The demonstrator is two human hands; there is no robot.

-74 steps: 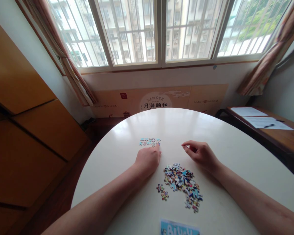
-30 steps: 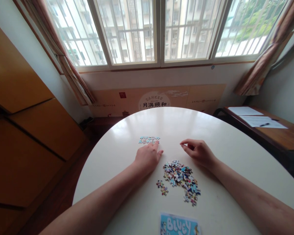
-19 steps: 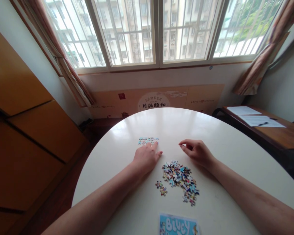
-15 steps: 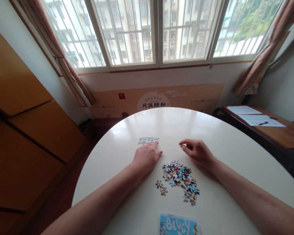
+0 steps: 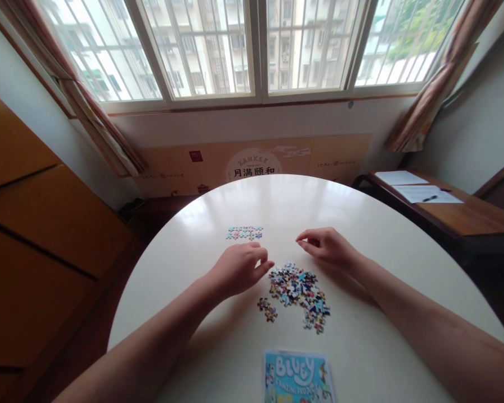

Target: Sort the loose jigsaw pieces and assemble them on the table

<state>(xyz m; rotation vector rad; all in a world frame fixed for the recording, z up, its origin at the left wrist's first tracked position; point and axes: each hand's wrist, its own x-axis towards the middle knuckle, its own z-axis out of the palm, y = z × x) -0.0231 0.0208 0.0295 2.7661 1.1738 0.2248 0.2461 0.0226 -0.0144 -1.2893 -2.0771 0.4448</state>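
Observation:
My left hand (image 5: 241, 266) hovers just left of a pile of loose jigsaw pieces (image 5: 297, 288), fingers bent and thumb apart, with nothing seen between them. Beyond it, several light-blue jigsaw pieces (image 5: 244, 232) lie in two rows on the white table. My right hand (image 5: 327, 246) is above the far right side of the pile, its fingers curled and thumb drawn close to the index finger. Whether a piece sits in that pinch cannot be made out. A few joined or touching pieces (image 5: 267, 309) lie left of the pile.
A blue picture sheet or box lid marked "Bluey" (image 5: 297, 378) lies near me on the round white table (image 5: 184, 347). To the right stands a wooden desk (image 5: 486, 215) with papers (image 5: 423, 194) and a pen. A barred window is ahead, and wooden cabinets stand left.
My left hand has drawn back from the rows of pieces towards the pile, and its fingers have bent. My right hand stays near the pile. The view has tilted down slightly.

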